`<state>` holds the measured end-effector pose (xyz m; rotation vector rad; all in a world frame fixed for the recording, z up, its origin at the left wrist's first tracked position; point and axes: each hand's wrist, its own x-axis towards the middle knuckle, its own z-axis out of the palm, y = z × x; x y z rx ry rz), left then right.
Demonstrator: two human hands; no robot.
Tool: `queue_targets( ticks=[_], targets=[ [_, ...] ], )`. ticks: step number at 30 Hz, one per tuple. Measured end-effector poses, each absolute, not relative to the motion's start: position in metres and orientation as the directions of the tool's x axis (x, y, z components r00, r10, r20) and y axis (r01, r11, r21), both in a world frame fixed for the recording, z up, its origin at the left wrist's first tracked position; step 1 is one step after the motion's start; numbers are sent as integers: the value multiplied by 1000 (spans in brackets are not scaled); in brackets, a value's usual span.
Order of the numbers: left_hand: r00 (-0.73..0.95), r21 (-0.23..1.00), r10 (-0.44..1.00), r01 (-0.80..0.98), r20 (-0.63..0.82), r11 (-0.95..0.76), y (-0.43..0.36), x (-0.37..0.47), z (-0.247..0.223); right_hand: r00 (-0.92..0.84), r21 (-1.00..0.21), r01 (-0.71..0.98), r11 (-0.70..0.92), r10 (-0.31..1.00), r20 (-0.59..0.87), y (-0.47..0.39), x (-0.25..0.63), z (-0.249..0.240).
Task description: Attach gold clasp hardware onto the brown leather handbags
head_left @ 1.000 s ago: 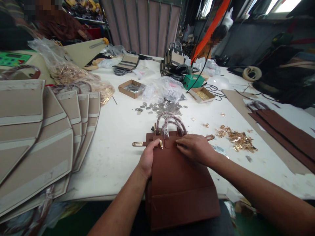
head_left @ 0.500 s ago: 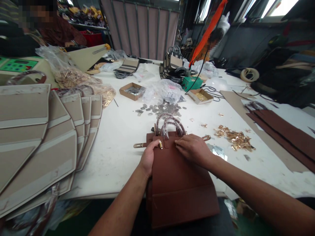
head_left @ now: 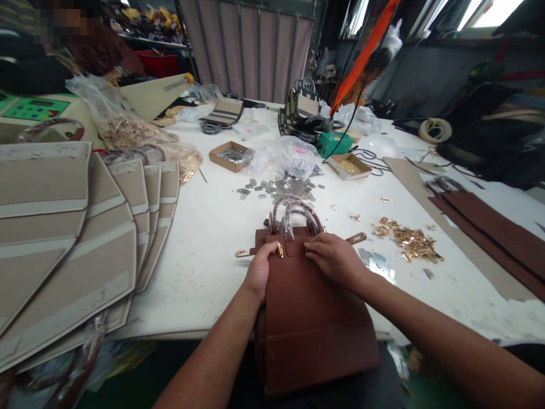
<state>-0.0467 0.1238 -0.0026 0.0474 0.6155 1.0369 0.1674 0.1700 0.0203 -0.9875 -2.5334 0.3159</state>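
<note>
A brown leather handbag panel (head_left: 319,318) with plastic-wrapped handles (head_left: 293,216) extends from the table over its front edge. My left hand (head_left: 259,272) is closed on the panel's left edge, its thumb beside a gold clasp piece (head_left: 280,250). My right hand (head_left: 334,255) lies over the upper right of the panel; its fingertips are pinched together near a small metal piece, mostly hidden. A strap end with a gold plate (head_left: 244,253) sticks out to the left, and another strap end (head_left: 356,238) to the right.
Gold hardware (head_left: 411,241) is heaped at right, grey metal plates (head_left: 285,188) beyond the handles. Beige-lined bag panels (head_left: 46,244) overlap at left. Cardboard boxes (head_left: 227,157) and a plastic bag (head_left: 281,157) stand farther back. Brown panels (head_left: 481,227) lie far right; a person (head_left: 102,54) sits back left.
The view has shifted very slightly. Both hands keep nearly the same place on the bag panel, with the right fingertips still at its upper right.
</note>
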Motion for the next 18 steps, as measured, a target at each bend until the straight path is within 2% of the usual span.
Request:
queue_targets(
  ticks=[5,11,14,18],
  targets=[
    [356,341,818,-778,-452,527,123,-46,-2,-682,-417,585,695,700,211,176,171,31],
    [362,341,813,-773,-456,535,124,-46,0,-711,-394,640,660,703,23,195,164,47],
    [394,320,807,-771,-440,551,124,-47,-2,-706,-380,648,661,708,28,196,161,44],
    [406,308,805,-773,-432,555,124,-47,-4,-706,-306,647,699,700,106,187,163,37]
  ],
)
